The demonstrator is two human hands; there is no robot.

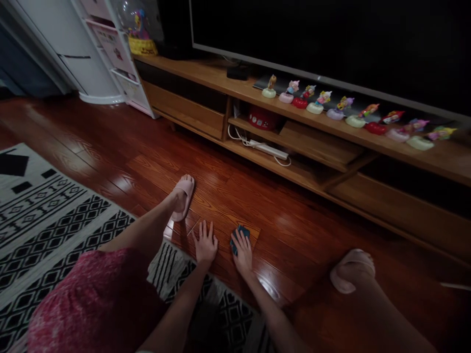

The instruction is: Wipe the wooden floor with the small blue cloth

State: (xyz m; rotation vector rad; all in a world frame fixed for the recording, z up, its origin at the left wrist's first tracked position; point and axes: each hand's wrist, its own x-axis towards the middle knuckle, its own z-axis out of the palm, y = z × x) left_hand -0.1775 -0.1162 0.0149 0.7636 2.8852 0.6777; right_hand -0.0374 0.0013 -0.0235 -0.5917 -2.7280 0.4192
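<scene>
My left hand point(205, 245) rests palm down on the reddish-brown wood floor point(213, 181), its fingers stretched out and spread, with nothing in it. Just to its right, my right hand point(243, 249) presses on a small dark teal cloth point(242, 229) lying on the floor. The cloth's edges show past the fingertips and on the left side of the hand; the rest is hidden under the palm. Both hands are near the edge of a black-and-white patterned rug point(106, 220).
My feet in pale slippers point(187, 189) are planted either side. Ahead stands a low wooden TV stand point(195, 117) with a row of small figurines point(316, 103), a large television point(331, 44) and a white power strip point(270, 149) on its shelf. A white cabinet point(73, 44) stands at the far left.
</scene>
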